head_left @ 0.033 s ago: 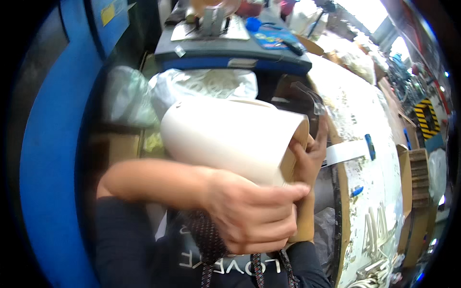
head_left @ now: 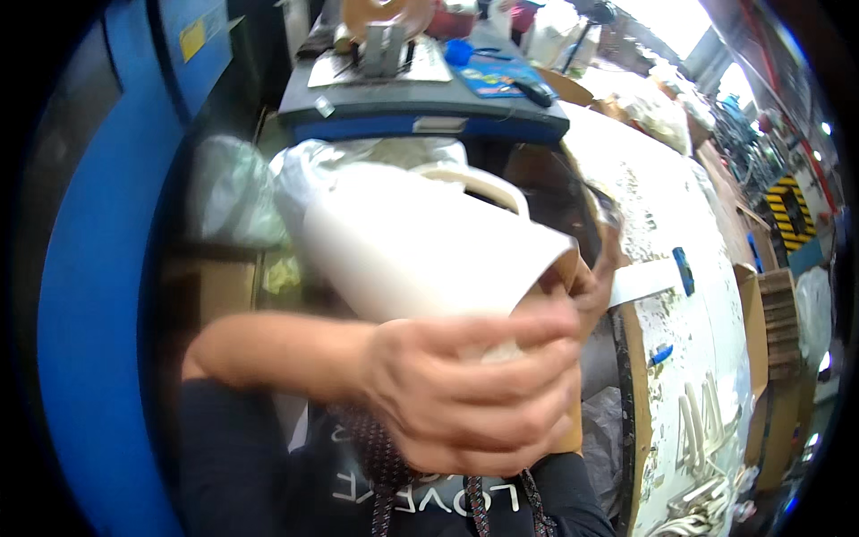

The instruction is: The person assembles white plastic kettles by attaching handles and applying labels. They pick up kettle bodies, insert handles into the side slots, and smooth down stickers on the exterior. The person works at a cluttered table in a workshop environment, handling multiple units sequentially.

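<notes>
A cream-white jug-like vessel [head_left: 403, 237] lies tilted in front of me, its open rim toward the right. A curved strip like a handle [head_left: 488, 185] stands off its far side. At the rim, my right hand [head_left: 591, 282] grips the wall, some fingers inside the opening. My left hand [head_left: 474, 394] crosses in front of the vessel's near side, close to the rim, and is smeared by motion. Its fingers are curled; a small pale patch shows between them, and I cannot make out whether it is something held or part of the vessel.
A blue-edged machine table [head_left: 420, 107] stands ahead, with a clear bag [head_left: 304, 166] below it. On the right, a worn white worktop [head_left: 689, 322] bears a blue tool [head_left: 662, 355] and several pale curved pieces [head_left: 702, 430]. A blue cabinet [head_left: 89, 295] rises at left.
The vessel has turned a little, so more of the handle-like strip shows. My left hand has shifted slightly, its fingers less tightly closed. My right hand keeps its grip.
</notes>
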`<action>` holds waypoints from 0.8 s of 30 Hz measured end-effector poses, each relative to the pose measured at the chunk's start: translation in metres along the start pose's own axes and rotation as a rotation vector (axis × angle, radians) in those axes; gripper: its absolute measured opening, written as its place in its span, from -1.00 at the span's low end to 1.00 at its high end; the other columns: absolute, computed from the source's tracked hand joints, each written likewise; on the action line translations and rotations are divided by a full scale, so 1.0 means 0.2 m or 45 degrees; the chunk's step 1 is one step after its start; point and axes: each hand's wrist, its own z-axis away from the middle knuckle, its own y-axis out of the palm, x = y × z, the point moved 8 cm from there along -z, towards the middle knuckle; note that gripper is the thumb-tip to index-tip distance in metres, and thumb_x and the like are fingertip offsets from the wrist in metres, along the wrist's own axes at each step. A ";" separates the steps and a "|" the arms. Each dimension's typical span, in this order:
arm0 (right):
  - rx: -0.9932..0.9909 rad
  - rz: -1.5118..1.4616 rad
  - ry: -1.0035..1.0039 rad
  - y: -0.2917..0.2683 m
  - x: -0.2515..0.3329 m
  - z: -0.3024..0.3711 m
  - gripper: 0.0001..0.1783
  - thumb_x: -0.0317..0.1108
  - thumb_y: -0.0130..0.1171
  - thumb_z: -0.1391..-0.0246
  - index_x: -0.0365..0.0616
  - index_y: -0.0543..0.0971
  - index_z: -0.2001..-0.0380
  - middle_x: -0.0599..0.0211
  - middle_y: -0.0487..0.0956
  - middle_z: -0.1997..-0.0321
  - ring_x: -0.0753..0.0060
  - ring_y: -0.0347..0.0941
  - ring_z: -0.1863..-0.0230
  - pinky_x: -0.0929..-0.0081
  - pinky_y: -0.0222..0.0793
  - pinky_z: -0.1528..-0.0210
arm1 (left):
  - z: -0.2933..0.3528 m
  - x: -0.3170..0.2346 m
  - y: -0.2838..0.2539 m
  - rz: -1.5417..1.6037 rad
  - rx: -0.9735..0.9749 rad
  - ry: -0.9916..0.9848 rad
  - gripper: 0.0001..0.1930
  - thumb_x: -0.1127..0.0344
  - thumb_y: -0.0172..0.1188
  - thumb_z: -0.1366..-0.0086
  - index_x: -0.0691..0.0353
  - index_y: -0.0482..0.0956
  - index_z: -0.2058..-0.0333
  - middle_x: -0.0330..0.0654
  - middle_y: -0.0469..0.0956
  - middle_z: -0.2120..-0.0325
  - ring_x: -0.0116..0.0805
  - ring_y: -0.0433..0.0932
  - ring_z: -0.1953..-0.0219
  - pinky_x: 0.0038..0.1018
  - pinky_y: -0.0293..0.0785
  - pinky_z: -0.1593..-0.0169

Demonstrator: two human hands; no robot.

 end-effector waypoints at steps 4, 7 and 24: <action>0.110 0.555 -1.046 0.05 0.08 0.19 -0.20 -0.55 0.21 -0.04 -0.13 0.10 -0.31 -0.13 0.56 0.04 -0.04 0.54 0.00 0.10 0.53 0.02 | 0.35 0.16 0.01 0.286 -0.037 -1.087 -0.39 0.52 0.17 -0.02 -0.02 0.48 -0.12 0.25 0.22 -0.22 0.35 0.13 -0.29 0.15 -0.10 -0.34; 0.710 0.664 -1.074 0.24 -0.05 0.33 -0.37 -0.48 0.34 0.13 -0.08 0.44 -0.09 -0.07 0.45 -0.18 -0.08 0.50 -0.09 0.17 0.49 -0.06 | 0.82 0.08 0.19 0.029 0.196 -1.220 -0.31 0.73 0.06 0.15 0.18 0.50 -0.08 0.23 0.18 -0.25 0.24 0.17 -0.31 0.00 0.12 -0.32; -0.023 -0.319 1.051 -0.06 -0.80 0.87 -0.93 -0.51 0.30 -0.03 -0.23 0.64 0.36 0.44 0.62 0.37 0.71 0.47 0.34 0.72 0.39 0.24 | 1.32 -0.14 0.44 0.507 0.238 -1.851 -0.62 0.02 0.33 -0.11 0.24 0.59 0.29 0.09 0.19 -0.23 0.02 0.25 -0.25 -0.17 0.22 -0.21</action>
